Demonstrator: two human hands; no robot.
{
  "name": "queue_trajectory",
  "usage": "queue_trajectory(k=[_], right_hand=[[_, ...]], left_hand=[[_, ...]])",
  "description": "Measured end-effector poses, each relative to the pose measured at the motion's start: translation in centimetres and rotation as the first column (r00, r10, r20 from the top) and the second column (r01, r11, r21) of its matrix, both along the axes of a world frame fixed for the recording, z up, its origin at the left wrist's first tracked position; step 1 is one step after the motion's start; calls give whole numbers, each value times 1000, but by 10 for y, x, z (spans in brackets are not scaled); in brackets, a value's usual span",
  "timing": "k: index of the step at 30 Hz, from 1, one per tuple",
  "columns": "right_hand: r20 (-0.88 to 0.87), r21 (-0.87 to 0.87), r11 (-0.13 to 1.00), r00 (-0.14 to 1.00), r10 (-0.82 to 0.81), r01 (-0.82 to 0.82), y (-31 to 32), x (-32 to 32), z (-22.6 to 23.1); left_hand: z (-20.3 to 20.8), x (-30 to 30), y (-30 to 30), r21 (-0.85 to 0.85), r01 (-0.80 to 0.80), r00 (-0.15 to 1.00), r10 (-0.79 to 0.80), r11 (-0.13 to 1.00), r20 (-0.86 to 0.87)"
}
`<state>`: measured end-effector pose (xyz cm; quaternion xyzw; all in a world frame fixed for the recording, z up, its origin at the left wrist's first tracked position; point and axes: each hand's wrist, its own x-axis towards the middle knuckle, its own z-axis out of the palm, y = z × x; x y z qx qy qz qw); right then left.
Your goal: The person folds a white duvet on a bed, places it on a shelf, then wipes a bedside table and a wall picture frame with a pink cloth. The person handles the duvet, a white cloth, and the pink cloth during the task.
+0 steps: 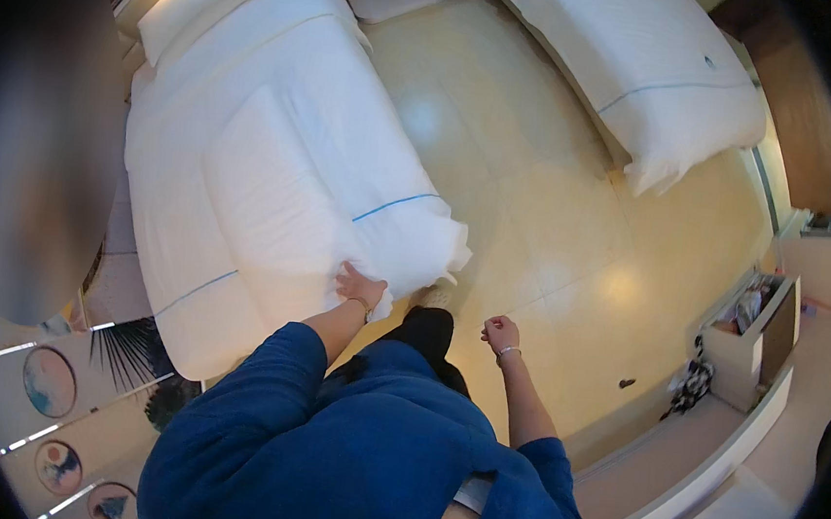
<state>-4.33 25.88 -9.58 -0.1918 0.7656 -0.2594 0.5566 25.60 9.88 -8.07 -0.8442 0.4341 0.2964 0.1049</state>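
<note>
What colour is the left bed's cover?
The bed cover is white with blue lines, clearest in the head view.

Blue top (391, 443) here, sleeves (264, 379) ending near the elbows; slim band (363, 305) behind the left hand (363, 285), pale bracelet (509, 351) behind the right hand (500, 333), and between them black trousers (421, 334), light shoe (435, 294)!

Before you, the tiled tan floor (509, 189) is glossy; to your left, round pictures (50, 382) hang on a pale wall (107, 430).

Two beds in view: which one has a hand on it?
The left bed: the left hand is on its white bedding near the foot. The right bed, across the floor, has none.
</note>
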Motion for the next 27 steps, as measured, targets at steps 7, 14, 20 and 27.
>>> queue_trajectory(k=[7,14,20,27], right_hand=[[199,39,988,970,137,-148,-78,-65,5],[135,249,942,971,198,-226,-192,-198,3],[-68,26,998,996,53,-51,-358,-303,-18],[97,260,913,949,300,-315,-528,-283,-35]], left_hand=[[4,-35,-19,156,-137,987,122,978,103],[27,-52,-39,93,-397,918,397,913,23],[-23,-23,-59,100,-615,786,618,782,10],[-45,-4,-61,-58,-835,537,788,547,-302]])
